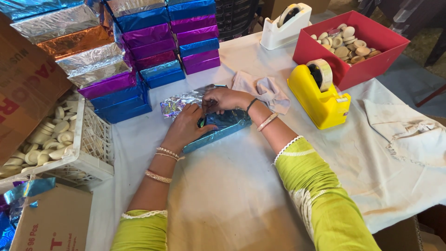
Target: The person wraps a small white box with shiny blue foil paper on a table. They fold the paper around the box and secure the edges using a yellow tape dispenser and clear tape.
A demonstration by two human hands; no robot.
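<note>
**Foil wrapping of a small box: status at mid-fold**

Work item: a small rectangular box in shiny blue metallic foil point(218, 128) lies on the bench point(223, 186), which is covered with a white cloth, just in front of the person and near the bench's middle. The near and right faces of the box are already covered by smooth foil. At the far-left end, loose crinkled silver-looking foil point(179, 103) stands out unfolded; this end is judged not yet closed.

Hand state:
- The left hand point(186, 128) lies flat on top of the box, fingers spread, pressing it down.
- The right hand point(223, 99) is at the far edge of the box, fingertips drawn together and pinching the foil at the fold.

No tape is visible on the box; whether any seam is sealed cannot be told.

Surroundings: a stack of finished foil-wrapped boxes in purple, blue, silver and copper point(139, 51) stands at the far left. A yellow tape dispenser point(320, 97) sits to the right of the hands, and a white tape dispenser point(285, 25) farther back. A red open box of round pale discs point(357, 46) is far right; a white plastic crate of similar discs point(88, 139) is at left. A crumpled pale cloth point(265, 90) lies just beyond the right wrist.
</note>
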